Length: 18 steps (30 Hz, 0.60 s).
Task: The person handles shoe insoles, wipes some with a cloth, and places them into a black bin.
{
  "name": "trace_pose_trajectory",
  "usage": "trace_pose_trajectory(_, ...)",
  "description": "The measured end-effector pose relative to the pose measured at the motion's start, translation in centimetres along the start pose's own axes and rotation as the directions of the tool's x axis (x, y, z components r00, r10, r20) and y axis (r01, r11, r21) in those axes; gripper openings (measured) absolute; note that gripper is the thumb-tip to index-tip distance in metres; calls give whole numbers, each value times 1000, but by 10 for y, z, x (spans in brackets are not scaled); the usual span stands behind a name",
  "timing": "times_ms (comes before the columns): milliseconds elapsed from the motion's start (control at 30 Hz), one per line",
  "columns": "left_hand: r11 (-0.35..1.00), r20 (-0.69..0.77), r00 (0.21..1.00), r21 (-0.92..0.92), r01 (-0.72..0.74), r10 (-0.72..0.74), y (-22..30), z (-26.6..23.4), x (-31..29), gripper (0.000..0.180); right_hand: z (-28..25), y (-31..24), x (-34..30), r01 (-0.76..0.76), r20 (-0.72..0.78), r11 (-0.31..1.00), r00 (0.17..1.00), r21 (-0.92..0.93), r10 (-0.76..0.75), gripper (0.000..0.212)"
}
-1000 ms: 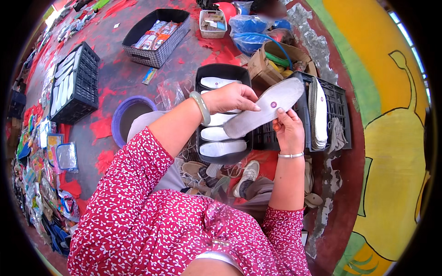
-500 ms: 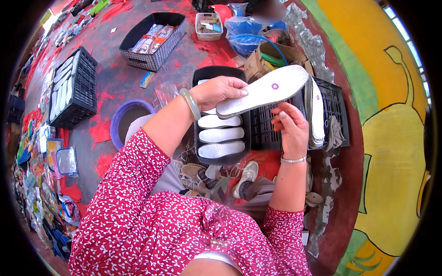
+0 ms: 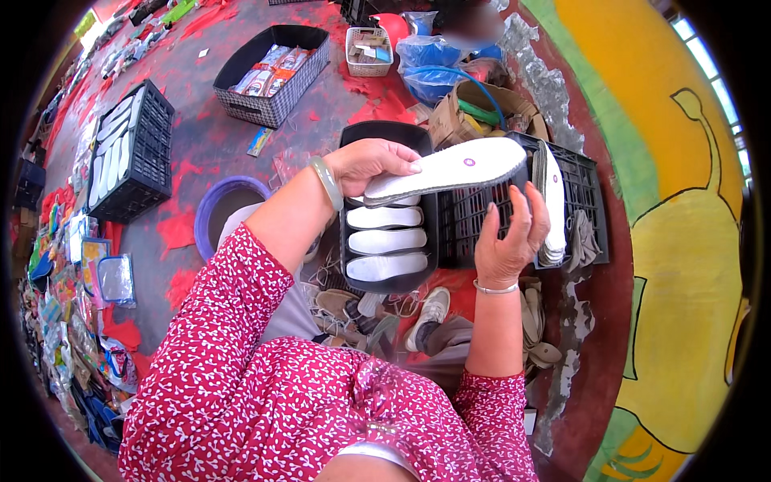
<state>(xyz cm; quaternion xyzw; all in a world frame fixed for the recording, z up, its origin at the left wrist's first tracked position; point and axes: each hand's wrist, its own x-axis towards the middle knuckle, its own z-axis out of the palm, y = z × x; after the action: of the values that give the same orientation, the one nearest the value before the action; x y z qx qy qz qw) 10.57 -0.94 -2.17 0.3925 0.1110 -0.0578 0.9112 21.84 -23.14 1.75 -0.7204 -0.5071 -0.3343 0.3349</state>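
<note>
A white insole (image 3: 454, 169) with a grey edge and a small purple round mark lies level in my left hand (image 3: 372, 166); the thumb is on top of its narrower end. Below the insole's wider end is my right hand (image 3: 511, 241), open, its fingers spread and curved upward with nothing in them. Under the held insole stands a black bin (image 3: 385, 132) with several white insoles (image 3: 387, 240) in a row. To its right, a stack of insoles (image 3: 553, 210) stands on edge in a black plastic crate (image 3: 585, 186).
Farther left are another black crate (image 3: 144, 153) of insoles, a purple bucket (image 3: 210, 210) and a checked bin (image 3: 277, 104) with packets. Behind the bins sits a cardboard box (image 3: 450, 120). Shoes (image 3: 430, 315) lie below the black bin, and a painted wall (image 3: 683, 265) rises at right.
The insole has shifted slightly left and turned flatter. My right hand has moved down and away from its underside, and its fingers have spread.
</note>
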Motion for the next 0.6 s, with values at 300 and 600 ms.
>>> trace_pose_trajectory(300, 968, -50, 998, 247, 40, -29, 0, 1, -16, 30, 3, 7, -9, 7, 221, 983, 974, 183, -48, 26)
trace_pose_trajectory(600, 984, 77, 993, 145, -105, 95, 6, 7, -17, 49, 9, 16, -16, -893, 851, -221, 261, 393, 457, 19)
